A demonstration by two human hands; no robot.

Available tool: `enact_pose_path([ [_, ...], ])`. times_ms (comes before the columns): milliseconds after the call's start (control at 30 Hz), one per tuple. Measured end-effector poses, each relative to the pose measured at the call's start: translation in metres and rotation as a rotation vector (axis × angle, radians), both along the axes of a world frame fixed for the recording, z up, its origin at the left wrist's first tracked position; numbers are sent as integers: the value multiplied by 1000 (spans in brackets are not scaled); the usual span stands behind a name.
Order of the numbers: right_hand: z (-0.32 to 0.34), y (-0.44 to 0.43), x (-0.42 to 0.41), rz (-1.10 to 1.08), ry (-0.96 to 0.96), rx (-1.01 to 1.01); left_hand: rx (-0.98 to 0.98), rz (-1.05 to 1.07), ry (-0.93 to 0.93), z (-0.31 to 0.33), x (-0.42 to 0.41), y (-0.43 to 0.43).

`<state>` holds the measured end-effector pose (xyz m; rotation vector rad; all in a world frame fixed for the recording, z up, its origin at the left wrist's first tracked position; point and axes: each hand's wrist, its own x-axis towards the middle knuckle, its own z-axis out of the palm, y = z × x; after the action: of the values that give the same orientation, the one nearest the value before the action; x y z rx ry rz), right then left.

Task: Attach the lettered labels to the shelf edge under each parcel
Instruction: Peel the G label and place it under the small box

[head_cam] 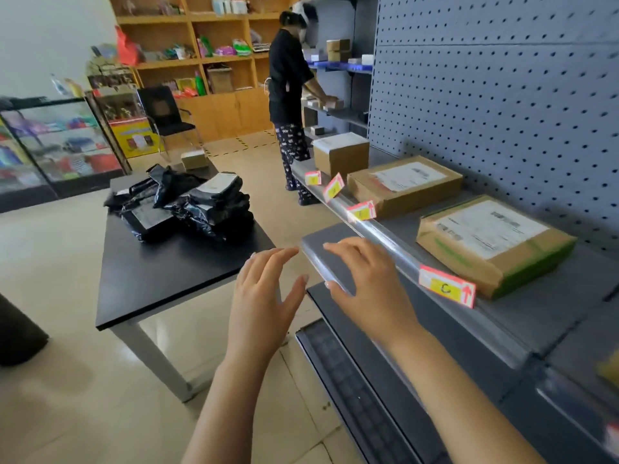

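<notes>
Three cardboard parcels lie on the grey shelf: a box (341,154) at the far end, a flat parcel (405,184) in the middle, and a nearer flat parcel (492,244). Along the clear shelf edge strip (392,241) sit several red and yellow labels: one marked C (447,287) under the nearest parcel, one (361,212) under the middle parcel, a tilted one (333,187) and a far one (313,178). My left hand (264,296) hovers empty with fingers spread, just left of the shelf. My right hand (365,283) is open, fingertips touching the shelf edge.
A black table (160,279) to the left carries a heap of black mailer bags (191,204). A person in black (291,105) works at the far shelves. Lower grey shelves (385,380) run beneath my arms. A pegboard wall (502,95) backs the shelf.
</notes>
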<state>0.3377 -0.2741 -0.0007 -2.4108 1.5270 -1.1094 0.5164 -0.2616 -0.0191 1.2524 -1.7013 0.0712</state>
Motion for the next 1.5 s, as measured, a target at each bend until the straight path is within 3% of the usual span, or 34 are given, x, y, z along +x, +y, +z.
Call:
enact_pose_path([
  [267, -2, -89, 11, -70, 26, -59, 31, -79, 22, -5, 11, -100],
  [533, 3, -183, 29, -237, 112, -158, 28, -310, -37, -13, 34, -232],
  [767, 26, -232, 23, -368, 364, -111, 10, -517, -105, -11, 44, -320],
  [967, 29, -248, 10, -384, 518, 61, 15, -678, -132, -23, 28, -348],
  [1233, 32, -272, -2, -301, 672, 5, 35, -708, -150, -33, 17, -364],
  [1500, 44, -255, -12, -420, 563, -95, -8, -755, -144, -20, 1, -367],
])
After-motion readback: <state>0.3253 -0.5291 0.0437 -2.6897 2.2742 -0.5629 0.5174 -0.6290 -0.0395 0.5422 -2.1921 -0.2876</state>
